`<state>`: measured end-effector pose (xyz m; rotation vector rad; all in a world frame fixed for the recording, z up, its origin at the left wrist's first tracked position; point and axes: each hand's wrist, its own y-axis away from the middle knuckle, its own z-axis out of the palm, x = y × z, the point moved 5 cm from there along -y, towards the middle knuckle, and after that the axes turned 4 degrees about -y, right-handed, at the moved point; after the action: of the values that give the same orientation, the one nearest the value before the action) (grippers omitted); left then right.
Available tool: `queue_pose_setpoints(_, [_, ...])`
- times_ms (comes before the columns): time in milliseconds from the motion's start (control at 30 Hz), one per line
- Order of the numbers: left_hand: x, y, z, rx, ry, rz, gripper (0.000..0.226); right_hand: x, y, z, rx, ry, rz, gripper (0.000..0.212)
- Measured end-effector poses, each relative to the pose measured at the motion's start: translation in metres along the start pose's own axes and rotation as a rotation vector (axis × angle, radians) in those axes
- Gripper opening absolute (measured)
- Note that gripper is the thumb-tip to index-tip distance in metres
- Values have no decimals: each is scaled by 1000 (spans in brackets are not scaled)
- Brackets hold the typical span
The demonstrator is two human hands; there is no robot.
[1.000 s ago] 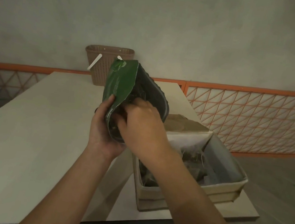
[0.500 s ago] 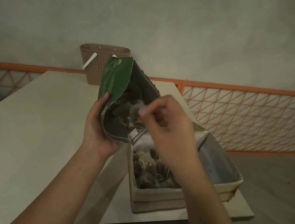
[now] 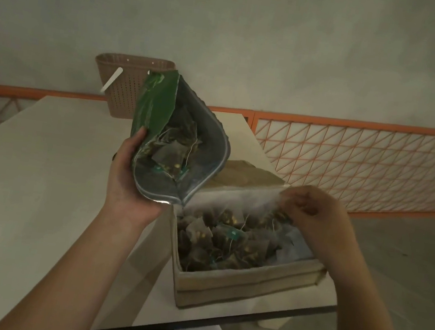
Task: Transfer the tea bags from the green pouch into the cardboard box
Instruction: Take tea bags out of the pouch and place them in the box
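Pale table [image 3: 27, 180] against grey wall [image 3: 283, 48]; brown basket [image 3: 127, 82] behind. Left hand [image 3: 130, 180] grips green pouch [image 3: 158, 100]; right hand [image 3: 315, 215] pinches tea bags [image 3: 274, 209] over cardboard box [image 3: 244, 283].

The pouch [image 3: 158, 103] is glossy green outside and silver-grey inside. The cardboard box [image 3: 244, 286] is pale tan, its tea bags [image 3: 225, 238] dark brown with teal tags. A brown perforated basket [image 3: 130, 80] stands on the off-white table [image 3: 29, 166]; the lattice railing [image 3: 364, 163] is orange.
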<state>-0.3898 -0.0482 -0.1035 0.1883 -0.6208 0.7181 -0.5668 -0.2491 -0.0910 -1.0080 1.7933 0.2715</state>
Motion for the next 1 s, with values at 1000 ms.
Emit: queue_pose_setpoints(1000, [6,10,-6,168,0,43,52,-130,20,141,281,694,-476,28])
